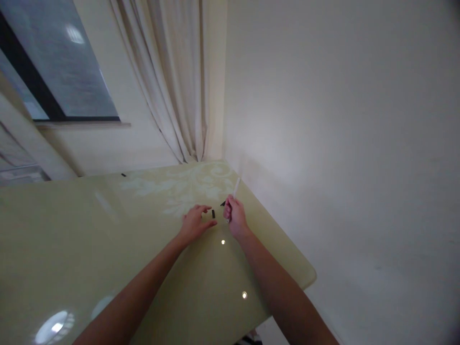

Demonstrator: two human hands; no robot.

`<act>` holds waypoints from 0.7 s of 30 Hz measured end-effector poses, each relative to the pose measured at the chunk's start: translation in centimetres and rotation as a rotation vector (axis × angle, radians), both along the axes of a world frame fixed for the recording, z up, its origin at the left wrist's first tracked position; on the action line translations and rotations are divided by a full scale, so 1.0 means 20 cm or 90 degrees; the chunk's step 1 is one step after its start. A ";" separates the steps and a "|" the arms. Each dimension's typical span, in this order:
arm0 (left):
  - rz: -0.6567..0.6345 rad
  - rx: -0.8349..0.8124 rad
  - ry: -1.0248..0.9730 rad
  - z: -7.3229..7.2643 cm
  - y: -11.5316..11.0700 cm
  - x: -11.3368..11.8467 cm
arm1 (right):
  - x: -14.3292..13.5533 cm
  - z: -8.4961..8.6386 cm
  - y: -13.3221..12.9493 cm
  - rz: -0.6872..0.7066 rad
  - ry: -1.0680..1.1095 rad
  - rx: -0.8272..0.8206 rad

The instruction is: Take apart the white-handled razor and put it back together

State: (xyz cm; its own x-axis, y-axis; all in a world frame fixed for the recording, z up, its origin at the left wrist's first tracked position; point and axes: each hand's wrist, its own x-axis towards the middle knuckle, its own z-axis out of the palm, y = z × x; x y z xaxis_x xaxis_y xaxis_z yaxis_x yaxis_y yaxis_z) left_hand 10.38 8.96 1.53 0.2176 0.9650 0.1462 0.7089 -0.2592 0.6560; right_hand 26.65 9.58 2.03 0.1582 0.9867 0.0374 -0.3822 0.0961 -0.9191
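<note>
My left hand (196, 223) rests low over the table, its thumb and fingers spread apart. Between the fingertips and thumb, at the gap's mouth, is a small black block-like piece (213, 213); I cannot tell whether it is touched, but no grip closes on it. Just to its right, my right hand (236, 215) is wrapped in a fist around a slim white stick (236, 187), which juts up and away from the fist. A short dark pointed piece (223, 204) sticks out at the fist's left side; whether it belongs to the stick is unclear.
The glossy pale green table (89, 249) has a white floral pattern and lamp reflections. Another small black piece (123, 175) lies near its far edge. A bare wall (341, 143) runs along the right side. Beige curtains (176, 76) and a window (64, 62) stand behind.
</note>
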 end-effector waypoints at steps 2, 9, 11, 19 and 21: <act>0.022 0.006 0.079 -0.01 0.06 0.02 | 0.02 0.00 0.02 0.014 0.038 -0.038; 0.024 -0.083 -0.152 -0.01 0.05 -0.02 | 0.00 0.02 -0.02 0.051 0.039 -0.068; 0.018 -0.179 -0.370 0.00 -0.03 -0.10 | -0.03 0.03 -0.06 0.074 0.004 -0.050; 0.060 -0.509 -0.756 0.02 -0.43 -0.43 | -0.21 0.04 -0.26 0.291 -0.253 0.077; 0.071 -0.548 -0.793 0.02 -0.46 -0.44 | -0.24 0.05 -0.30 0.337 -0.275 0.093</act>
State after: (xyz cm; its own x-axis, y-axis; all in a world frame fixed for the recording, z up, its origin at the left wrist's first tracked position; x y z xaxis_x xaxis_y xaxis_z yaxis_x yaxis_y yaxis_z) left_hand 1.57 -0.16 1.97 0.3071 0.8523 -0.4235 -0.4049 0.5197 0.7523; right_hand 21.94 3.50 2.98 -0.4021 0.9068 0.1263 -0.0144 0.1316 -0.9912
